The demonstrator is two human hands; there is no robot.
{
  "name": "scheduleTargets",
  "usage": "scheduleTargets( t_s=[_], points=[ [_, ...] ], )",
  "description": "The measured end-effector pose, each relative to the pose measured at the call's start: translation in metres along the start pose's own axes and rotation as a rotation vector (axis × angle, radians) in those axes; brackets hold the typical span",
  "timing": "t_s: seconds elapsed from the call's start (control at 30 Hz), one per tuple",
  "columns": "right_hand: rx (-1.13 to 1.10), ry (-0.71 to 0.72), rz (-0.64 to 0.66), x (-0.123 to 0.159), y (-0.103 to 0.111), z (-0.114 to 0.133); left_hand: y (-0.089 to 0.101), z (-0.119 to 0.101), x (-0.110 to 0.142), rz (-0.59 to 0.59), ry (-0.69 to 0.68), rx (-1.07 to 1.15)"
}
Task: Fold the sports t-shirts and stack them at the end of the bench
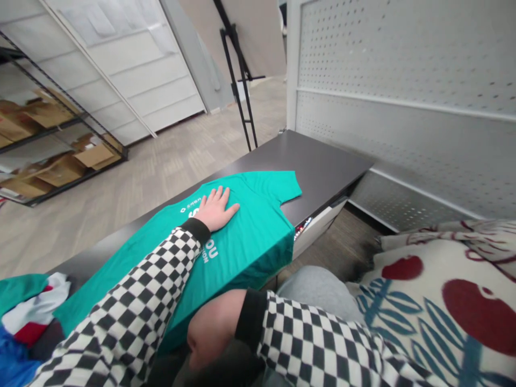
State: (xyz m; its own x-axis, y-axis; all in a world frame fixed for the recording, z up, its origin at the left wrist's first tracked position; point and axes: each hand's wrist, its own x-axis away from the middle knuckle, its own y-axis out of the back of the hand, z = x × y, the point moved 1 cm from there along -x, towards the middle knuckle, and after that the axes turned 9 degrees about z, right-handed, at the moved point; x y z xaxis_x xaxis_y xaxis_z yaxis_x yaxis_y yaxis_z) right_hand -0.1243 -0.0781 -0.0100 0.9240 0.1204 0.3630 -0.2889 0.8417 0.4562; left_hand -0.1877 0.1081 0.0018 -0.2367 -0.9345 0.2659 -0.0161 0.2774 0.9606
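Observation:
A green T-shirt [258, 226] with white lettering is spread over a dark grey tabletop [282, 156], and its near side drapes over the front edge. My left hand [217, 209] lies flat on the upper part of the shirt, fingers spread, partly covering the print. Lower down, close to the draped side of the shirt, is my right hand [215, 328]. Its fingers point downward and are mostly hidden, so whether they grip the fabric does not show. Both sleeves are black-and-white checked.
A crumpled heap of multicoloured fabric [36, 306] lies at the lower left. A partly open drawer [318, 228] sits under the tabletop. To the right are a perforated panel [382, 59] and patterned cloth [439, 290]. A shelf [64, 126] with cardboard boxes stands behind.

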Motion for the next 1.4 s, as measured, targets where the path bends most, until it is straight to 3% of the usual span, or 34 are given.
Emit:
scheduleTargets(
  t_s=[0.1,0.23,0.4,0.53,0.7,0.87,0.97,1.13,1.27,1.33,1.4],
  points=[
    [0.011,0.005,0.241,-0.002,0.002,-0.006,0.011,0.007,-0.01,-0.026,-0.002,0.017],
    [-0.016,-0.006,0.25,-0.001,0.003,-0.008,0.01,0.016,-0.016,-0.108,-0.012,-0.01],
    [-0.07,0.015,0.287,-0.002,0.004,-0.006,0.01,0.016,-0.024,0.032,0.004,-0.037],
    [-0.051,0.031,0.283,-0.001,0.002,-0.006,0.022,-0.001,-0.039,-0.019,-0.004,-0.057],
    [-0.047,0.031,0.226,-0.007,-0.002,-0.015,0.007,-0.027,-0.047,-0.012,-0.118,-0.005],
    [-0.034,0.003,0.328,-0.022,-0.001,-0.019,0.013,-0.035,-0.05,0.076,-0.095,-0.047],
    [-0.006,0.022,0.31,-0.03,-0.001,-0.021,0.017,-0.047,-0.048,0.008,-0.132,-0.05],
    [-0.026,0.044,0.201,-0.028,-0.005,-0.024,-0.002,-0.067,-0.041,-0.01,-0.238,0.0],
    [-0.035,0.021,0.245,-0.018,-0.005,-0.022,0.005,-0.059,-0.046,0.016,-0.263,0.198],
    [-0.02,0.047,0.216,-0.014,-0.004,-0.02,0.019,-0.044,-0.043,-0.063,-0.269,0.341],
    [-0.016,0.03,0.189,-0.008,-0.004,-0.019,0.034,-0.022,-0.029,-0.213,-0.266,0.418]
  ],
)
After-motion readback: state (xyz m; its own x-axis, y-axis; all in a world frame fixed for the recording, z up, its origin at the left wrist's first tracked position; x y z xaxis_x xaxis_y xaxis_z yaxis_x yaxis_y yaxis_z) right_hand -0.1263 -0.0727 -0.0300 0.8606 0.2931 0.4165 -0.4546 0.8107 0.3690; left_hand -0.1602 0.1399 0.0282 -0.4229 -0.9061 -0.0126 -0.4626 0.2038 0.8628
